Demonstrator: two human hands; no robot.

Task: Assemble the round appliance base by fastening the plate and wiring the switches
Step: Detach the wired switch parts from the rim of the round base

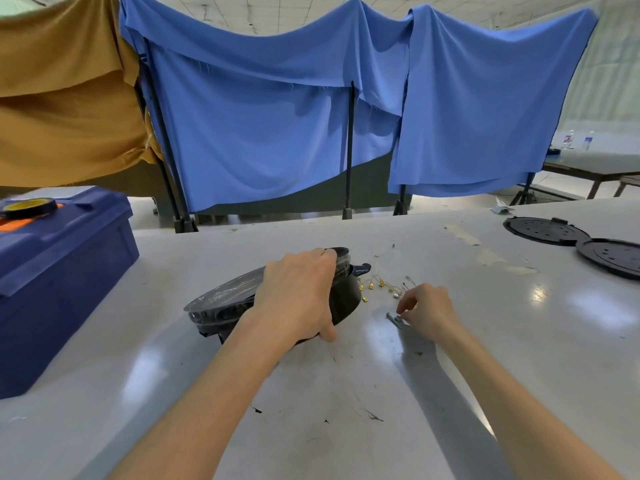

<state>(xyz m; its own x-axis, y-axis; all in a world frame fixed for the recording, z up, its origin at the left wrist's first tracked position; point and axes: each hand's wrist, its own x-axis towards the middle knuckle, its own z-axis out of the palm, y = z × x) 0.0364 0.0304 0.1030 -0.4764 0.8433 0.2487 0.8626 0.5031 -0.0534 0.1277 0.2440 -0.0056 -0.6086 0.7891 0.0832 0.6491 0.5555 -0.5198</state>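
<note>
The round appliance base (346, 296), a black, bowl-like plastic shell with a glossy clear film over its flat face, stands tilted on edge in the middle of the bench (346, 393). The left hand (294, 292) steadies it, its grip curled over the top rim with the thumb low on the near side. Just right of it lie thin wires (377, 285) with small brass-coloured terminals. Beside these, the right hand (429, 310) has its grip pinched on a small grey metal piece (394, 319) lying on the smooth, scuffed surface. This looks like picking up hardware, so it would help to lift it clear of the wires and keep the shell braced. Two flat black perforated discs (545, 230) sit toward the far right corner, and a blue toolbox (62, 271) sits at the left edge.
</note>
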